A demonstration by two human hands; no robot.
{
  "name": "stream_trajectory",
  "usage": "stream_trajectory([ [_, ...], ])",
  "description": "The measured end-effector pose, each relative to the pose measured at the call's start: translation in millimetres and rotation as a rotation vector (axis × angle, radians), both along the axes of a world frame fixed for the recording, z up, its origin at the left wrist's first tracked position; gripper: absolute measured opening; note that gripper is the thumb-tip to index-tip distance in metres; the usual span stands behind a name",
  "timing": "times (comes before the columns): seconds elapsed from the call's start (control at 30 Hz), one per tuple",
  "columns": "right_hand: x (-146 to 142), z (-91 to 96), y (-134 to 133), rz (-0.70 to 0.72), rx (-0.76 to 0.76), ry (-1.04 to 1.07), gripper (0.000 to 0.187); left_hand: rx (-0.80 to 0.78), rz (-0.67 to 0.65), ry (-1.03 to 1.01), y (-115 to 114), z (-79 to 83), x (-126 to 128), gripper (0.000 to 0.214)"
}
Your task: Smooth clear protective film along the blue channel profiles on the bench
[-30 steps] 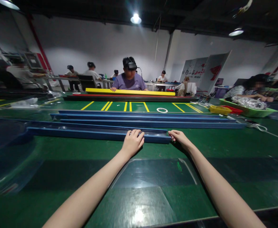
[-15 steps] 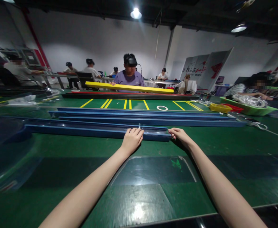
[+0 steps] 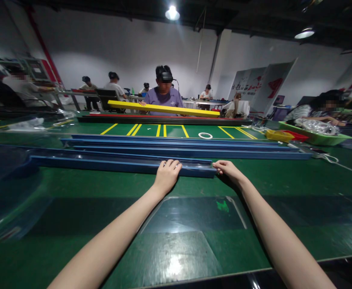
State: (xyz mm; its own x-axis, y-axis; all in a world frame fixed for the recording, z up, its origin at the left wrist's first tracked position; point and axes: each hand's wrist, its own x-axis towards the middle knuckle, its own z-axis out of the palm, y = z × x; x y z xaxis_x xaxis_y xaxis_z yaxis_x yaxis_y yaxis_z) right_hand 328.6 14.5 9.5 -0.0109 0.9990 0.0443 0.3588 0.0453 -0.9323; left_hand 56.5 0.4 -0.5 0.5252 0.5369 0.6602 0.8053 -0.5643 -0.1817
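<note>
A long blue U-shaped channel (image 3: 103,165) lies across the green table (image 3: 133,186), its open side up. Shiny clear material shows inside it near the right end. My left hand (image 3: 167,176) has its fingers curled over the near wall of the channel, close to that end. At the channel's right tip, my right hand (image 3: 228,169) is closed in a pinch; whatever its fingertips hold is too small to make out. Behind lie more blue channels (image 3: 190,153), roughly parallel and apart from my hands.
Clear plastic sheeting (image 3: 190,214) covers the near table. A white ring (image 3: 205,135) lies beyond the channels. Across the table, a person in purple (image 3: 166,97) holds a yellow bar (image 3: 163,108). At right are a yellow tray (image 3: 279,137) and a green tray (image 3: 329,140).
Both hands keep their places on the channel almost unchanged. The whole view shifts very slightly.
</note>
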Motion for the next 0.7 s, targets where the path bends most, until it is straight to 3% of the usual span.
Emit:
stream_trajectory([
  [0.2, 0.0, 1.8, -0.8, 0.021, -0.01, -0.018, 0.037, -0.024, -0.049, 0.013, 2.8, 1.8, -1.2, 0.02],
  [0.7, 9.3, -2.0, 8.7, 0.039, 0.017, -0.048, 0.039, -0.052, -0.11, 0.214, 6.6, 24.3, -5.9, 0.023],
])
